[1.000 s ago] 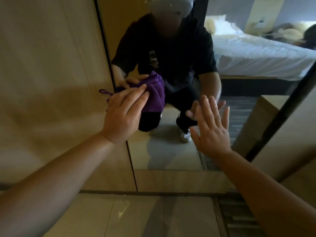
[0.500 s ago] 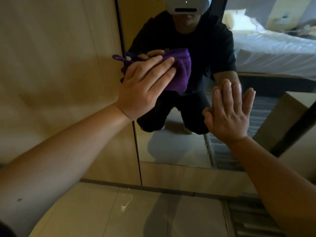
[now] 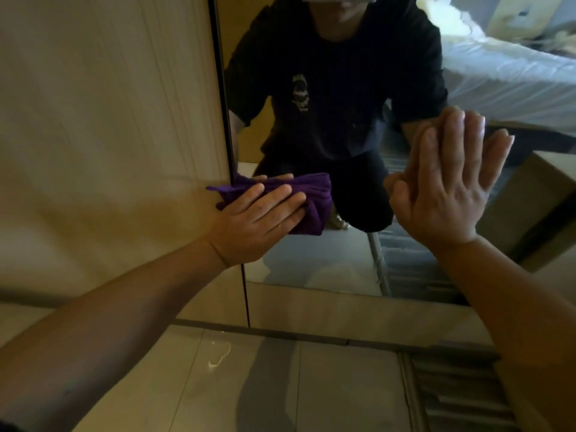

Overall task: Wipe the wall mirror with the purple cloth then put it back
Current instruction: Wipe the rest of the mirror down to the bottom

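Observation:
The wall mirror (image 3: 314, 263) fills the middle and right of the view, its dark left frame edge running down past my wrist. My left hand (image 3: 252, 222) presses the bunched purple cloth (image 3: 314, 204) flat against the glass near the mirror's lower left edge. A corner of the cloth sticks out left over the wooden panel. My right hand (image 3: 445, 185) lies flat on the glass further right, fingers up and spread, holding nothing. The mirror shows a crouching person in a dark shirt.
A light wooden wall panel (image 3: 109, 135) stands left of the mirror. A wooden skirting strip (image 3: 343, 313) runs below the glass, above a tiled floor (image 3: 249, 385). A slatted floor grate (image 3: 461, 397) lies at lower right. A white bed shows in the reflection.
My left hand has dragged the cloth down the glass along the left edge after it went up half a second before. My right hand stays flat on the mirror.

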`<state>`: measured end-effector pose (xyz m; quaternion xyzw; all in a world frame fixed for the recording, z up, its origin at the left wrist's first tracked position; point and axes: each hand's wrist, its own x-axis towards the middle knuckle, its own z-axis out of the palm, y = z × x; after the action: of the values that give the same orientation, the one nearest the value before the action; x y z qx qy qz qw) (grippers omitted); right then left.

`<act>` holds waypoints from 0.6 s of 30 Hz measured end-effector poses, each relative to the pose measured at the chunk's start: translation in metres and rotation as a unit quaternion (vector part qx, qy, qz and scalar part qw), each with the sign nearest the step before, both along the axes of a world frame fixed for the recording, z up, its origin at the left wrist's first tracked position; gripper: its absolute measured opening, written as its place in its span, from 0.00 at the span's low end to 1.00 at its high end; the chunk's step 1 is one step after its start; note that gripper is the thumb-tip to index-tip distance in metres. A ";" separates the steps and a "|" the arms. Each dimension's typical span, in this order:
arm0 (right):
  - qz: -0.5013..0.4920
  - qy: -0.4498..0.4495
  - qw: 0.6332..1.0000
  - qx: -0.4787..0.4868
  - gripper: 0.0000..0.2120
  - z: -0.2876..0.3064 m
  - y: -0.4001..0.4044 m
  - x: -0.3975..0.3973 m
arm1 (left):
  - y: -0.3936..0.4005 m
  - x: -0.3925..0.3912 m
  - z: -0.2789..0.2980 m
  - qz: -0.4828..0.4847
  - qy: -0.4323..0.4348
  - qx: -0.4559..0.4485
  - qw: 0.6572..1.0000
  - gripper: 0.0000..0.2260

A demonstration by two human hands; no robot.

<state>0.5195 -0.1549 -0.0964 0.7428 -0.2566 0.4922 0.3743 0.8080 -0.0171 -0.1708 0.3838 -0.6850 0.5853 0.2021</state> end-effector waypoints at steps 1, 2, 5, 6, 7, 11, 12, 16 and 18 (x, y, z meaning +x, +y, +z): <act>0.002 -0.001 1.000 -0.003 0.37 0.000 0.000 0.000 | 0.002 0.001 -0.013 0.005 -0.004 0.014 1.000 0.23; 0.005 -0.003 1.000 -0.003 0.36 0.000 0.001 0.000 | 0.005 0.003 -0.028 0.013 -0.011 0.029 0.999 0.25; 0.010 -0.009 1.000 0.003 0.35 0.001 0.003 0.002 | 0.016 0.005 -0.078 0.058 -0.048 0.107 0.991 0.36; 0.009 -0.010 1.000 0.006 0.35 0.001 0.004 0.002 | 0.019 0.004 -0.090 0.072 -0.050 0.123 0.989 0.37; 0.008 -0.011 1.000 0.011 0.35 0.002 0.004 0.002 | 0.020 0.001 -0.098 0.084 -0.041 0.127 0.987 0.37; 0.016 0.000 0.998 0.054 0.36 0.006 0.012 -0.001 | 0.028 -0.011 -0.090 0.076 0.022 0.175 0.981 0.30; 0.016 0.007 0.997 0.071 0.35 0.008 0.016 -0.002 | 0.032 -0.014 -0.082 0.064 0.039 0.192 0.979 0.26; 0.024 0.066 0.982 0.174 0.32 0.020 0.036 -0.018 | 0.039 -0.038 -0.026 0.013 0.103 0.223 0.969 0.17; 0.049 0.060 0.978 0.193 0.32 0.023 0.043 -0.035 | 0.035 -0.055 0.017 -0.014 0.125 0.184 0.975 0.15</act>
<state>0.4843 -0.1118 -0.0730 0.8410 -0.2871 0.4058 0.2136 0.7525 0.0177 -0.1536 0.4746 -0.7558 0.3937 0.2203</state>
